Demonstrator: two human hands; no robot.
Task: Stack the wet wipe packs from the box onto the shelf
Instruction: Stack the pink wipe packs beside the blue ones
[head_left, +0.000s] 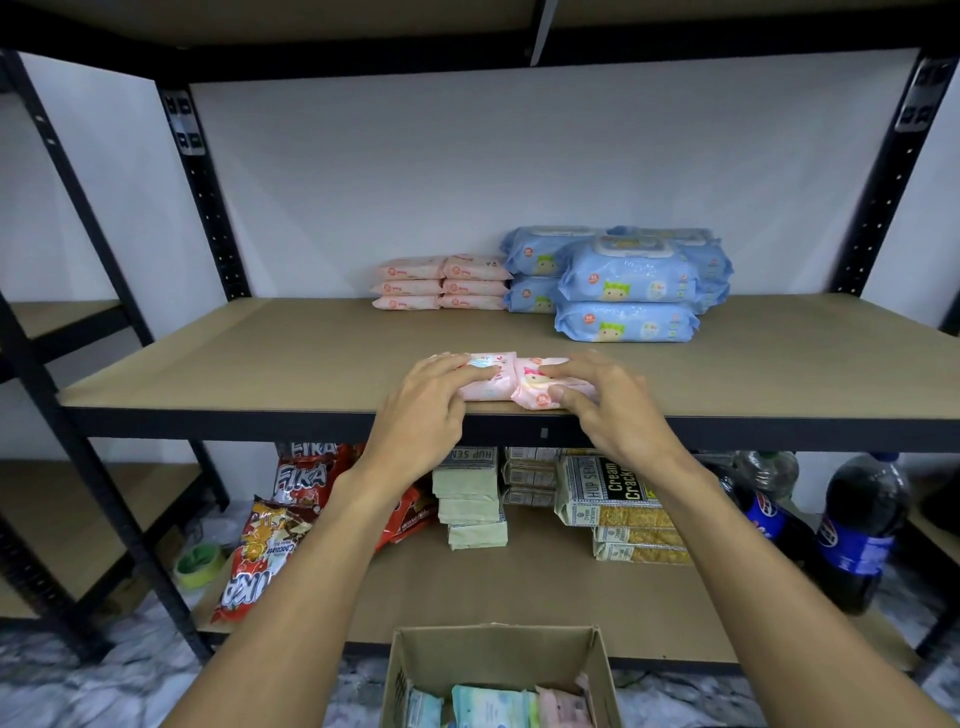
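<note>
Two small pink wet wipe packs lie side by side at the front edge of the brown shelf (260, 358). My left hand (426, 410) rests on the left pack (485, 387) with fingers curled over its top. My right hand (608, 405) holds the right pack (535, 392), fingers on top and thumb at its front. At the shelf's back stand two stacks of small pink packs (444, 283) and stacks of larger blue packs (623, 283). The cardboard box (498, 649) sits open below me with several packs inside.
Black metal uprights (205, 187) frame the shelf. The lower shelf holds snack bags (265, 551), cracker packets (613, 499) and dark soda bottles (857, 530). A green tape roll (200, 564) lies at lower left. The floor is marbled.
</note>
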